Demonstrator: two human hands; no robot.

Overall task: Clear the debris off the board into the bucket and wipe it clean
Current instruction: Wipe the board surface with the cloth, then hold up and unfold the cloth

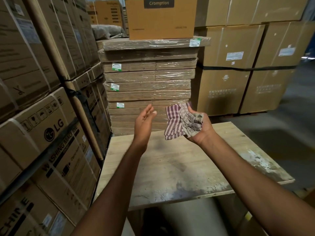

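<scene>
Head view: both hands are raised above the board point(170, 167), neither touching it.

Left hand point(144, 123): open, fingers straight and together, palm turned toward the right hand, holding nothing. It sits just beside the cloth with a small gap.

Right hand point(202, 132): palm up, cupped, fingers curled round a crumpled striped cloth point(177, 123). The cloth is maroon and white and dirty, and its loose end hangs off the left side of the palm. A grey clump of debris point(197, 117) sits on top of the cloth, in the hand.

The board is pale wood, lying flat as the work surface. It has white crusty stains point(260, 160) along the right edge and dark smudges point(184, 186) near the front edge.

A pale rounded shape point(187, 218) shows below the board's near edge. Can't tell if it's the bucket.

Surroundings:
- LG washing machine cartons point(51, 133) stacked on the left
- a shrink-wrapped stack of flat cardboard point(148, 82) right behind the board
- a Crompton box point(160, 17) on top of that stack
- large strapped cartons point(238, 74) on the right
</scene>
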